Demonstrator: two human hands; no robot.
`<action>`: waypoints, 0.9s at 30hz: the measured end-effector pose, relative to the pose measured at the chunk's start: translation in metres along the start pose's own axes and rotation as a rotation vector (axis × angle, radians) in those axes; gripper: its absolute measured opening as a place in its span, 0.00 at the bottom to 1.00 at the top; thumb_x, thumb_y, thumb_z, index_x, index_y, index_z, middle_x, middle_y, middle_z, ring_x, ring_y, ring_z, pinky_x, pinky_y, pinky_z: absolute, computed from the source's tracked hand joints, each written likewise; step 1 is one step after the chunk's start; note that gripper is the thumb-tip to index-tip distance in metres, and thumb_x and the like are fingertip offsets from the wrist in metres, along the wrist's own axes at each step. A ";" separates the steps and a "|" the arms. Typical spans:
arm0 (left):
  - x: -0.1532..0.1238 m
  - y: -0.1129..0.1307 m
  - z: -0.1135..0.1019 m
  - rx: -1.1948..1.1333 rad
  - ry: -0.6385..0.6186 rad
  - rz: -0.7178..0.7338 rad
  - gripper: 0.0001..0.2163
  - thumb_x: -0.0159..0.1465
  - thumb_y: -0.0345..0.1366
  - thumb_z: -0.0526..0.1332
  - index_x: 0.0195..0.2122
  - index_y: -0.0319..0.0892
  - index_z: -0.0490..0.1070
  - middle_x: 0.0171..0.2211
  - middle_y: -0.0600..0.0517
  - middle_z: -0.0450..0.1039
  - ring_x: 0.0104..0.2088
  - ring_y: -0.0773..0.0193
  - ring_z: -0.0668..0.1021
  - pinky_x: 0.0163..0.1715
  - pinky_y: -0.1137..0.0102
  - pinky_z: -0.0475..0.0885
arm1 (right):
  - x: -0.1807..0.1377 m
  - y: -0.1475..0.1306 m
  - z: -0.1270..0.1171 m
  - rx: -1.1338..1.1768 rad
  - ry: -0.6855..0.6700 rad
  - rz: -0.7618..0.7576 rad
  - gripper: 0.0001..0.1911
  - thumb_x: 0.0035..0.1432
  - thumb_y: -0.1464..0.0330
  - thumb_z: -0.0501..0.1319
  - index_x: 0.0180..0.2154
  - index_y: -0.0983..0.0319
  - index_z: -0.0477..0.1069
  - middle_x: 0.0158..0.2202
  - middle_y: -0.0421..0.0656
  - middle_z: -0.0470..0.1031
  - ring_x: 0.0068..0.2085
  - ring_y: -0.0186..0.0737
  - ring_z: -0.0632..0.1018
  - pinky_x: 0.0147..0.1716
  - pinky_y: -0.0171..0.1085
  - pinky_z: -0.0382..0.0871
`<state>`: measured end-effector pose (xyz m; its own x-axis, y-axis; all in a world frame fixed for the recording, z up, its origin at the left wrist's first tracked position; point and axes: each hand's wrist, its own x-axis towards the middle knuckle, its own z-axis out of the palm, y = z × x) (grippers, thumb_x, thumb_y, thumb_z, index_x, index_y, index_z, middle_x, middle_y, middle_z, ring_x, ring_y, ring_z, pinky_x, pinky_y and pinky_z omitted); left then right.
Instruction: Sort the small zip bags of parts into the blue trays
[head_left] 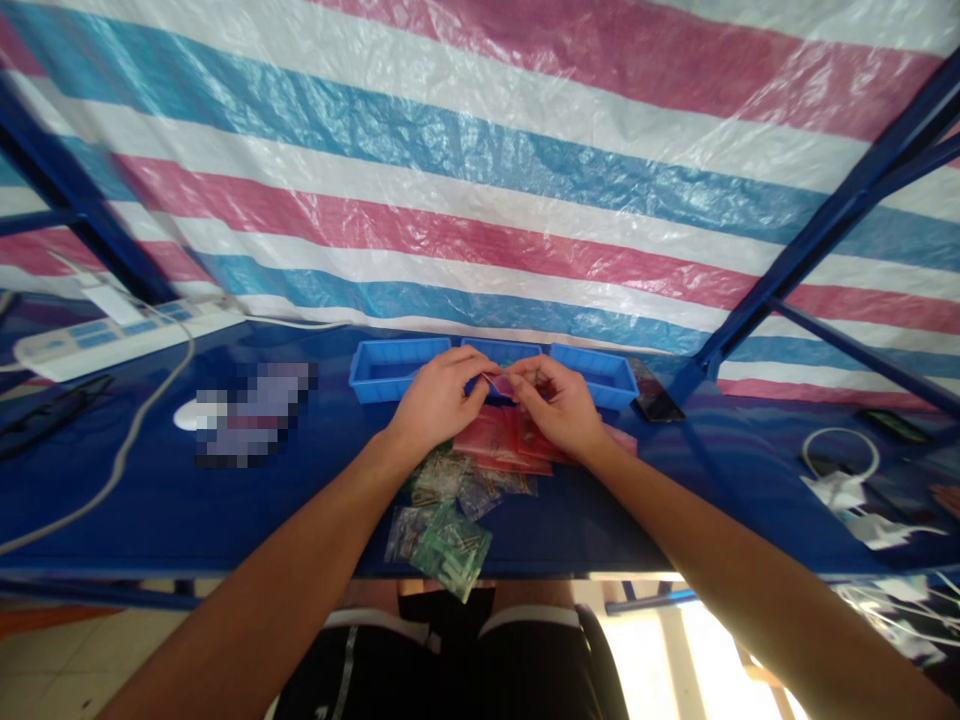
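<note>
My left hand and my right hand meet over the middle of the blue table. Between their fingertips they pinch a small pink plastic bag; its contents are too small to make out. Several red plastic bags lie just below the hands. Nearer to me are clear plastic bags with small metal pieces inside. A green plastic bag overhangs the table's front edge. Behind the hands stand a left blue tray, a middle blue tray, partly hidden, and a right blue tray.
A dark phone lies right of the trays. On the left are a power strip, a cable and a white round object beside a blurred patch. A white charger and cable lie right. Striped sheeting hangs behind.
</note>
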<state>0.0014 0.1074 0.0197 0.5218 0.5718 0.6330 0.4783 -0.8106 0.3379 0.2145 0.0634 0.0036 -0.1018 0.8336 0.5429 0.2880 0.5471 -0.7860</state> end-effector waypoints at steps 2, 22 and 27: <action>-0.001 0.001 0.000 0.016 -0.006 0.011 0.13 0.71 0.29 0.58 0.50 0.42 0.82 0.47 0.46 0.82 0.50 0.54 0.82 0.53 0.60 0.78 | -0.001 -0.001 0.001 -0.027 -0.027 -0.021 0.12 0.72 0.56 0.63 0.46 0.56 0.79 0.27 0.37 0.74 0.28 0.39 0.75 0.30 0.39 0.68; 0.000 0.009 -0.002 0.004 0.012 0.067 0.11 0.73 0.31 0.57 0.48 0.40 0.81 0.47 0.45 0.82 0.48 0.55 0.82 0.51 0.61 0.78 | -0.004 -0.006 0.001 -0.159 -0.029 -0.150 0.10 0.73 0.61 0.63 0.47 0.58 0.79 0.28 0.38 0.76 0.29 0.38 0.76 0.32 0.39 0.69; 0.000 0.009 -0.002 0.018 -0.004 0.081 0.11 0.73 0.31 0.57 0.48 0.41 0.81 0.47 0.45 0.82 0.48 0.55 0.82 0.52 0.61 0.78 | -0.004 -0.007 0.000 -0.172 -0.033 -0.148 0.09 0.73 0.62 0.62 0.47 0.58 0.78 0.27 0.37 0.74 0.28 0.38 0.75 0.32 0.39 0.68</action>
<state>0.0042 0.0995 0.0242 0.5619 0.5053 0.6550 0.4472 -0.8516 0.2734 0.2129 0.0566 0.0067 -0.1854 0.7487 0.6365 0.4255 0.6450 -0.6348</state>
